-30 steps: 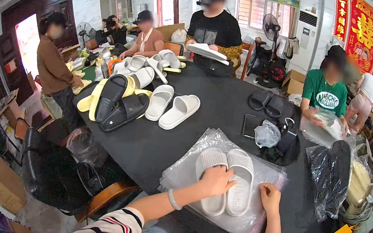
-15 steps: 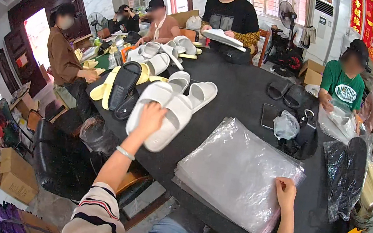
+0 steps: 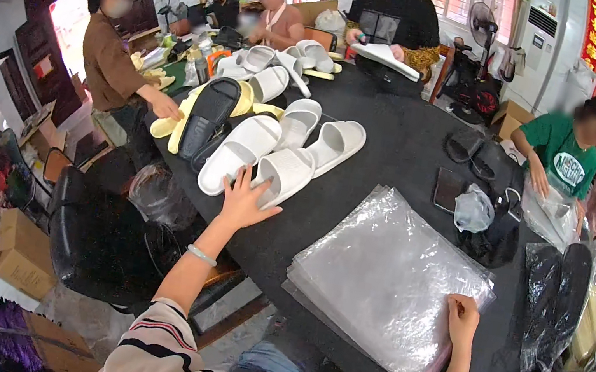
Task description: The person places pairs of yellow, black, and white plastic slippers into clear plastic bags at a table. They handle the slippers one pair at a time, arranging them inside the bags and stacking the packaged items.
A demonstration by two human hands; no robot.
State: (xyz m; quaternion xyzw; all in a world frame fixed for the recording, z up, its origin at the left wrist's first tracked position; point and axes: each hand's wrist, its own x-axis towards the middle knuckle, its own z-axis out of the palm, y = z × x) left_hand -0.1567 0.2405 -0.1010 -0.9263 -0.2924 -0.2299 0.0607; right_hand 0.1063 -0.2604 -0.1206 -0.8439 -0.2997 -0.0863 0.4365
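- Two hands are out over a round black table (image 3: 399, 148); your left hand (image 3: 243, 204) reaches far forward, your right hand (image 3: 462, 320) stays close to you.
- Your left hand lies spread and flat, fingers loose and apart, gripping nothing. Its fingertips touch or nearly touch the heel end of a white slipper (image 3: 285, 176).
- That slipper lies just ahead of the fingers and slightly right, its long axis running away from you toward the table's centre. A second white slipper (image 3: 240, 153) lies beside it on the left, at a similar angle, also near your fingertips.
- Your left hand is far nearer to both slippers than your right.
- Your right hand rests on the near right corner of a stack of clear plastic bags (image 3: 385, 279), fingers curled down onto the top sheet; whether they pinch it cannot be told.
- More white slippers, a black slipper (image 3: 209, 112) and yellow ones lie farther off, where other people work.
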